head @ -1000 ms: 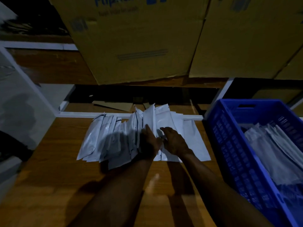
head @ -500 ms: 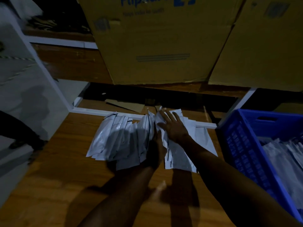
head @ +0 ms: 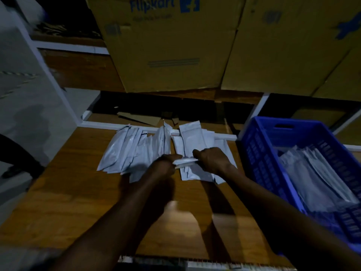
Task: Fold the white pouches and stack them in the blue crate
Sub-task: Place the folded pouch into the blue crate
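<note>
Dim light over the wooden surface (head: pixel 78 192): along its far edge lies a fanned spread of white pouches (head: pixel 125 151), some overlapping flat, a few standing on edge near the middle. At the near side of that spread, my left hand (head: pixel 163 166) curls its fingers around one end of a folded pouch (head: pixel 184 161), thumb and fingers pinching it. My right hand (head: pixel 212 160) grips the other end of the same pouch, fingers curled over it, so the pouch is held between both hands just above the pile. More pouches (head: pixel 197 137) lie flat under and beyond my right hand, reaching the white rail at the far edge. At the right edge of the surface sits the blue crate (head: pixel 259 161), its slotted wall just beside the pile; inside it rests a stack of pouches (head: pixel 316 178), laid lengthwise and overlapping. Above, on a shelf, stand large cardboard boxes (head: pixel 168 45), the left one printed "Flipkart".
</note>
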`<state>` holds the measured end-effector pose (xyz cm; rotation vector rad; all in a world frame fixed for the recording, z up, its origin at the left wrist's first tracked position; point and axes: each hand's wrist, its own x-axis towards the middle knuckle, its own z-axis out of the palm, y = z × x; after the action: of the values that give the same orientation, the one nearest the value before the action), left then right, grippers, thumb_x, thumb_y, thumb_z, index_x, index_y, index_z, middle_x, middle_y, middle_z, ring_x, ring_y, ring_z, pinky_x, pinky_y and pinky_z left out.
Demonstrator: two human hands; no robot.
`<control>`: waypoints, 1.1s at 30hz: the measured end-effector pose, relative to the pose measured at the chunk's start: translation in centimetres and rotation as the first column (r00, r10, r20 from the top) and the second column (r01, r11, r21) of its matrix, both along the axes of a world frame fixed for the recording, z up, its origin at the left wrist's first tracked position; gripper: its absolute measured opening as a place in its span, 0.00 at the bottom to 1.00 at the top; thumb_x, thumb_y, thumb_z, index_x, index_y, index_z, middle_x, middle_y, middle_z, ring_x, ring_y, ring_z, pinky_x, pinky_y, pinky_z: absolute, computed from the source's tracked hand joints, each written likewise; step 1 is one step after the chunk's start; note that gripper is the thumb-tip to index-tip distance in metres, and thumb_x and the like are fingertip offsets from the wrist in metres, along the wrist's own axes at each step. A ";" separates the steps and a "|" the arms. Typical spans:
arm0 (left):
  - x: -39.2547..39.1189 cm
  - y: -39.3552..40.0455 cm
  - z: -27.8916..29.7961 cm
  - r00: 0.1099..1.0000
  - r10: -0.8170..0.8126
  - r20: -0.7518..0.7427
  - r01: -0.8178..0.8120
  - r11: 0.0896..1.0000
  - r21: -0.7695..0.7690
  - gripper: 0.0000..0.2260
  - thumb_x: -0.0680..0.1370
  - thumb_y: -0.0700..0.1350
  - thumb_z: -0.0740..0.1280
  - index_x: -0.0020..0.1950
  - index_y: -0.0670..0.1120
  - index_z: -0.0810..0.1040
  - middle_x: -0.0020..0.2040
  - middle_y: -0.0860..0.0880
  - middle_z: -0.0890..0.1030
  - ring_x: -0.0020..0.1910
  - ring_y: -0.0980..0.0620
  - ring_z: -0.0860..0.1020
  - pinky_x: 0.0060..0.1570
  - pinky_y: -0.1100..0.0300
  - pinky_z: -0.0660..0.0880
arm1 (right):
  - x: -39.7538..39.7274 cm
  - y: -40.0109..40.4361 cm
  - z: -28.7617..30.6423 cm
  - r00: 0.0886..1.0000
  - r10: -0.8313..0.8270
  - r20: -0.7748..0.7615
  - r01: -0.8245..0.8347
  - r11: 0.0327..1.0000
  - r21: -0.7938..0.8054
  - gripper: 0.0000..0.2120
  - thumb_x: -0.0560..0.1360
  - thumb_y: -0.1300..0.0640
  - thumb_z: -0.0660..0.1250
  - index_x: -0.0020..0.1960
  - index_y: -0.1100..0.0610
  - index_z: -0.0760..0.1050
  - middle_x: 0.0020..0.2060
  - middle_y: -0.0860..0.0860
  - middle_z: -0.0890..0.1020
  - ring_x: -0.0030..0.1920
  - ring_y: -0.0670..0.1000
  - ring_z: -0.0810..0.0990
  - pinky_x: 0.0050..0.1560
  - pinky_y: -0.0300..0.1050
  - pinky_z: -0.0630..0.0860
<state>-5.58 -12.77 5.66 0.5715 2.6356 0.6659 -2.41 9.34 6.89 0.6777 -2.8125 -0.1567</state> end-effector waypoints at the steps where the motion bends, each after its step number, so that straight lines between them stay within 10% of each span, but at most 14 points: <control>1: 1.2 -0.4 0.0 0.999 -0.015 -0.046 0.014 0.999 -0.036 0.26 0.79 0.40 0.65 0.75 0.57 0.69 0.72 0.50 0.74 0.67 0.46 0.74 0.64 0.56 0.71 | 1.6 -0.2 -0.2 1.000 -0.019 0.012 0.019 1.000 0.011 0.14 0.64 0.54 0.78 0.43 0.55 0.75 0.24 0.52 0.75 0.22 0.56 0.74 0.25 0.40 0.63; 10: 14.1 -3.0 -6.0 0.940 -0.084 -0.332 0.069 0.996 -0.057 0.29 0.72 0.37 0.69 0.74 0.47 0.72 0.72 0.47 0.74 0.71 0.46 0.71 0.73 0.53 0.61 | 15.9 -4.2 -5.9 0.931 -0.266 0.252 0.312 0.936 -0.165 0.23 0.71 0.48 0.67 0.67 0.46 0.74 0.58 0.48 0.82 0.53 0.53 0.81 0.50 0.48 0.78; 18: 20.2 -4.9 -11.4 0.936 -0.137 -0.325 0.091 0.984 -0.152 0.43 0.52 0.32 0.80 0.68 0.39 0.77 0.69 0.41 0.76 0.67 0.43 0.76 0.64 0.44 0.75 | 22.0 -7.3 -11.1 0.807 -0.317 0.497 0.432 0.892 -0.131 0.32 0.76 0.53 0.62 0.79 0.52 0.60 0.78 0.56 0.61 0.79 0.59 0.55 0.77 0.59 0.52; 26: 21.2 -5.3 -13.1 0.939 -0.076 -0.336 0.041 0.993 -0.110 0.32 0.78 0.53 0.60 0.81 0.45 0.58 0.79 0.48 0.55 0.80 0.48 0.55 0.78 0.49 0.51 | 22.5 -9.3 -12.5 0.808 -0.373 0.457 0.527 0.803 -0.278 0.33 0.80 0.37 0.39 0.81 0.49 0.53 0.80 0.49 0.48 0.80 0.52 0.43 0.77 0.54 0.40; 33: 21.2 -2.9 -13.7 0.966 -0.016 -0.259 -0.031 0.984 -0.176 0.29 0.82 0.57 0.48 0.76 0.42 0.68 0.76 0.44 0.69 0.76 0.46 0.65 0.72 0.47 0.56 | 22.3 -9.6 -13.3 0.757 -0.406 0.511 0.583 0.774 -0.249 0.32 0.79 0.36 0.31 0.80 0.47 0.36 0.79 0.48 0.35 0.78 0.50 0.32 0.78 0.55 0.36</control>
<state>15.63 -15.62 -8.01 0.6338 2.9028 0.3700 19.93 -0.27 -6.44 -0.1979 -3.2282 0.5335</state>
